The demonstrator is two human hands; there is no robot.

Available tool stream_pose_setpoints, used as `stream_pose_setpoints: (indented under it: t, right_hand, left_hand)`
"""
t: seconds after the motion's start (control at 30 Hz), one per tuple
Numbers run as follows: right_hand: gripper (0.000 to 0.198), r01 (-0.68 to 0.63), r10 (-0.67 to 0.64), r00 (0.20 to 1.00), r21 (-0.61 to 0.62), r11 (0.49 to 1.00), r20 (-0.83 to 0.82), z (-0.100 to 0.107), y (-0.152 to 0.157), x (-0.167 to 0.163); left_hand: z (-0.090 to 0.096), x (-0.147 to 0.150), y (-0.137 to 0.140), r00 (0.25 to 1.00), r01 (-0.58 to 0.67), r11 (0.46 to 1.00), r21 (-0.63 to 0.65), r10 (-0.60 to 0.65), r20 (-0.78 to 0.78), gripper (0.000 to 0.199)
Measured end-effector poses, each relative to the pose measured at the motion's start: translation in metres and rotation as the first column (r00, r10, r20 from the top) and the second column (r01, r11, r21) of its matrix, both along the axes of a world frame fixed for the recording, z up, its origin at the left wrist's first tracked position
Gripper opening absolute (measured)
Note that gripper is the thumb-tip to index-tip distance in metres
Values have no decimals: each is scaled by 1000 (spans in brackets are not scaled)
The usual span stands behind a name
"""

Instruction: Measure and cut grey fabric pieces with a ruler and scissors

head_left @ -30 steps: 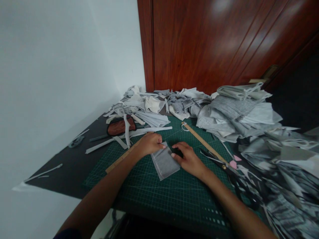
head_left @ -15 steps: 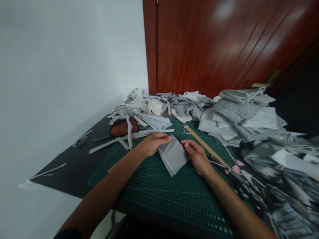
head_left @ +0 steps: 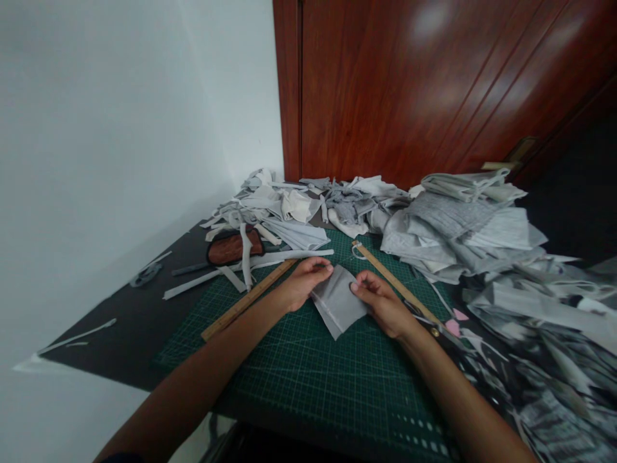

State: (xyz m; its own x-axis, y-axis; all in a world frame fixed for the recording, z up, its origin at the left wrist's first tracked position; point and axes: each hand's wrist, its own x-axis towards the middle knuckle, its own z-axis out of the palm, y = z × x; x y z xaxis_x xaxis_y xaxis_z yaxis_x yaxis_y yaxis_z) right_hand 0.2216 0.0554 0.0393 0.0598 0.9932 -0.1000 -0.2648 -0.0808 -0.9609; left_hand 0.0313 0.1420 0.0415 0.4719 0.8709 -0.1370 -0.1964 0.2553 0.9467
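A small piece of grey fabric (head_left: 339, 305), apparently folded, is held just over the green cutting mat (head_left: 299, 379). My left hand (head_left: 308, 281) pinches its upper left corner between thumb and fingers. On the other side, my right hand (head_left: 378, 299) grips the right edge, thumb on top. The lower corner of the fabric points toward me. A wooden ruler (head_left: 248, 302) lies partly behind my left forearm. Beyond my right hand lies a second wooden ruler (head_left: 385, 273), with scissors (head_left: 429, 325) beside it, partly hidden by my wrist.
Grey and white fabric scraps (head_left: 289, 206) cover the back of the table. A tall pile of folded cloth (head_left: 463, 225) stands at the back right, with more cloth (head_left: 563, 360) at the right. A brown pouch-like item (head_left: 231, 247) lies at left. A white wall (head_left: 144, 96) borders the left side.
My right thumb has come over onto the fabric's right edge, where the fingers were at its side before. The view has shifted slightly, and more of the left ruler shows.
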Motion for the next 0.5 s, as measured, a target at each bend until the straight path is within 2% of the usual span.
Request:
stream_pose_setpoints:
  t: [0.07,0.13,0.27,0.33,0.4,0.5]
  right_hand:
    - [44,11,-13,997,-27,1000,-79,4,-1,1]
    - [43,29,-35,990,-46,999,-137,6,-2,1]
    - [37,42,-67,958,-93,995,-280,8,-2,0]
    - [36,47,-88,928,-122,991,-361,10,-3,-2]
    - [37,61,-107,914,-127,990,-392,12,-4,-3]
    - [44,111,-136,935,-95,989,-328,13,-5,-2]
  left_hand:
    - [0,4,-4,998,-12,999,-42,14,62,53]
    - [2,6,-8,991,34,998,-46,-27,127,58]
    - [5,6,-12,981,167,981,98,-176,84,71]
    - [4,8,-14,987,142,979,144,-152,61,74]
    - [1,9,-14,993,92,989,116,-100,70,67]
    - [-2,9,-14,991,113,991,69,-118,64,63]
